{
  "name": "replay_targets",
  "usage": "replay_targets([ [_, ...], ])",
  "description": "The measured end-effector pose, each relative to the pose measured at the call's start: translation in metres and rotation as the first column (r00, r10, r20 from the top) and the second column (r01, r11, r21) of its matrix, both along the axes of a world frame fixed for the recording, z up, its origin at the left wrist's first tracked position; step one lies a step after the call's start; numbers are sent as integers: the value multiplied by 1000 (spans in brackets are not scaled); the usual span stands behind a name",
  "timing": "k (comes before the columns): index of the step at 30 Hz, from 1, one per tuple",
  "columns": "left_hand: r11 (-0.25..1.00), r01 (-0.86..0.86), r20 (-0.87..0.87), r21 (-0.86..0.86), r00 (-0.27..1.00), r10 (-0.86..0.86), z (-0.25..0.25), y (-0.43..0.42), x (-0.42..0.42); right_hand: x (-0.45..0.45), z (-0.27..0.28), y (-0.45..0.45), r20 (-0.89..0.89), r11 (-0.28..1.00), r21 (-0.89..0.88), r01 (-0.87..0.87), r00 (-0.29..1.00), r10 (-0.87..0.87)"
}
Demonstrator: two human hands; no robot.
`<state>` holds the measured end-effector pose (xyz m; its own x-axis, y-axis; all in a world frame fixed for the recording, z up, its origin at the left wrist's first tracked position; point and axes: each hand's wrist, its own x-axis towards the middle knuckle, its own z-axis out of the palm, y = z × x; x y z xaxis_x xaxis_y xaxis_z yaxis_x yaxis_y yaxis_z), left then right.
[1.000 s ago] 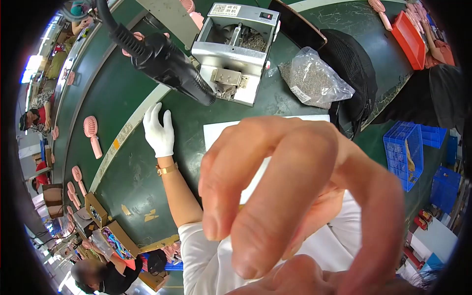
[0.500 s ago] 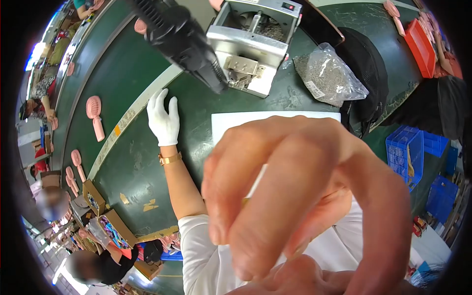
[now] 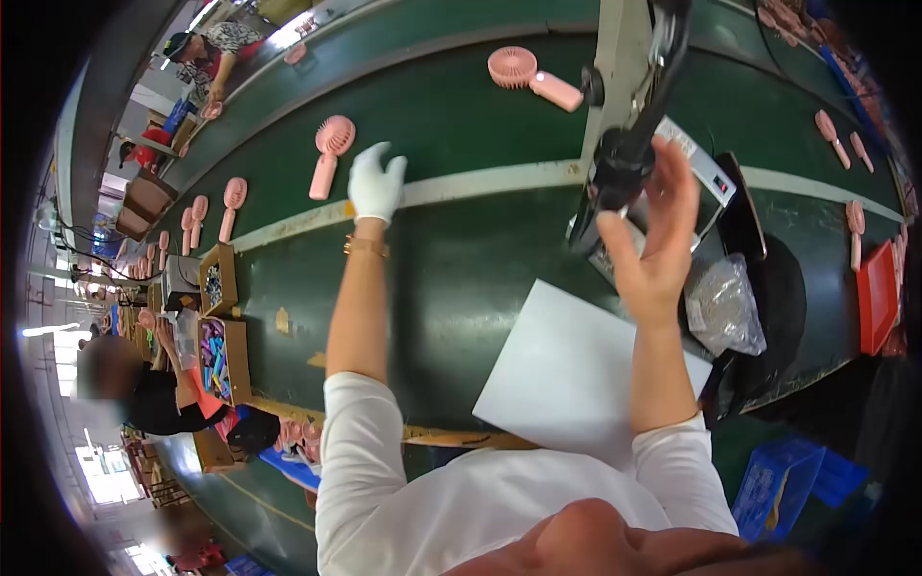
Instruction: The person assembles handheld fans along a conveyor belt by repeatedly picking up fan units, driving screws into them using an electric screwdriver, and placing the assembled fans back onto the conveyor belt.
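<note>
My left hand (image 3: pixel 376 184), in a white glove, reaches over the pale belt edge with its fingers apart. Just left of it lies a pink handheld fan (image 3: pixel 334 137) on the green belt. My right hand (image 3: pixel 658 235), bare, is raised with thumb and fingers spread beside a hanging black tool (image 3: pixel 618 173); whether they touch is unclear. Behind that hand stands a silver machine (image 3: pixel 712 178), partly hidden. A clear bag of small metal parts (image 3: pixel 722 307) lies to its right. Under my right forearm is a white sheet (image 3: pixel 552 370).
A second pink fan (image 3: pixel 528 75) lies near a metal post (image 3: pixel 615 106). Cardboard boxes (image 3: pixel 236 360) stand at left, near a co-worker in black. A dark flat device (image 3: pixel 745 206), a red tray (image 3: pixel 876 298) and a blue basket (image 3: pixel 776 480) are at right.
The view has swung left. My right hand has moved from close before the camera out to beside the black tool. My left hand has shifted to the belt, near a pink fan.
</note>
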<state>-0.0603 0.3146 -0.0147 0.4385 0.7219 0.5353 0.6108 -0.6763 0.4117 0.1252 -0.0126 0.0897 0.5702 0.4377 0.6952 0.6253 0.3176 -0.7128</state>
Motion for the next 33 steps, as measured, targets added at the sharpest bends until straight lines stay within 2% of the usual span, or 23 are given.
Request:
replay_targets([
  [1, 992, -114, -51, 60, 992, 117, -2, 32, -10, -3, -6, 2, -155, 996, 8, -90, 984, 90],
  [3, 907, -421, -325, -15, 860, 394, 8, 78, -26, -8, -12, 6, -344, 958, 13, -287, 898, 274],
  [5, 835, -548, -266, -53, 814, 517, -14, 115, -46, -14, -27, 16, -310, 936, -21, -350, 893, 327],
  [7, 789, -537, -387, -297, 823, 415, -7, 124, -54, -21, -30, 14, -543, 900, -42, -435, 766, 345],
  [8, 809, -528, -390, -259, 824, 412, -6, 126, -53, -20, -30, 13, -539, 878, -56, -475, 755, 374],
  [9, 794, -493, -389, -356, 850, 354, -6, 129, -49, -19, -29, 13, -536, 854, -70, -516, 741, 404],
  [11, 727, -427, -381, -538, 892, 243, 21, 96, -31, -23, -29, 12, -498, 902, -66, -426, 798, 340],
  [13, 824, -86, -23, -560, 996, 88, 5, 76, -27, -25, -27, 8, -468, 943, -50, -329, 842, 269],
  [14, 782, 68, 128, -619, 992, 15, -19, 75, -23, -26, -20, 6, -448, 961, 58, -269, 854, 266],
  [15, 655, 257, 342, -711, 940, 2, 1, 23, -7, -26, -12, 3, -429, 966, 162, -204, 867, 255],
  [16, 493, 513, 579, -703, 815, -22, 1, -11, 3, -18, -10, -5, -362, 964, 144, -224, 894, 262],
  [18, 262, 675, 711, -689, 700, 66, 18, -91, 9, -14, -5, -11, -305, 969, 181, -167, 927, 216],
  [19, 194, 750, 773, -632, 627, 96, 20, -125, 12, -11, -4, -11, -303, 967, 193, -167, 927, 221],
  [20, 116, 781, 789, -614, 607, 91, 24, -152, 13, -8, -8, -9, -290, 962, 205, -180, 927, 236],
  [21, 27, 832, 822, -554, 541, 181, 23, -176, 14, -9, -6, -6, -340, 962, 196, -191, 907, 249],
  [22, -55, 858, 838, -511, 512, 192, 17, -192, 13, -10, -8, -2, -333, 960, 204, -193, 908, 253],
  [23, -114, 858, 826, -500, 513, 233, 18, -209, 12, -10, -12, 1, -328, 958, 212, -195, 909, 257],
  [28, -221, 808, 745, -547, 590, 312, -2, -258, 9, -9, -24, 2, -291, 974, 126, -188, 932, 217],
  [30, -224, 812, 742, -538, 583, 330, -5, -269, 10, -10, -28, 7, -282, 968, 158, -194, 931, 233],
  [33, -231, 815, 736, -531, 579, 349, -6, -272, 10, -11, -30, 5, -238, 983, 131, -128, 959, 157],
])
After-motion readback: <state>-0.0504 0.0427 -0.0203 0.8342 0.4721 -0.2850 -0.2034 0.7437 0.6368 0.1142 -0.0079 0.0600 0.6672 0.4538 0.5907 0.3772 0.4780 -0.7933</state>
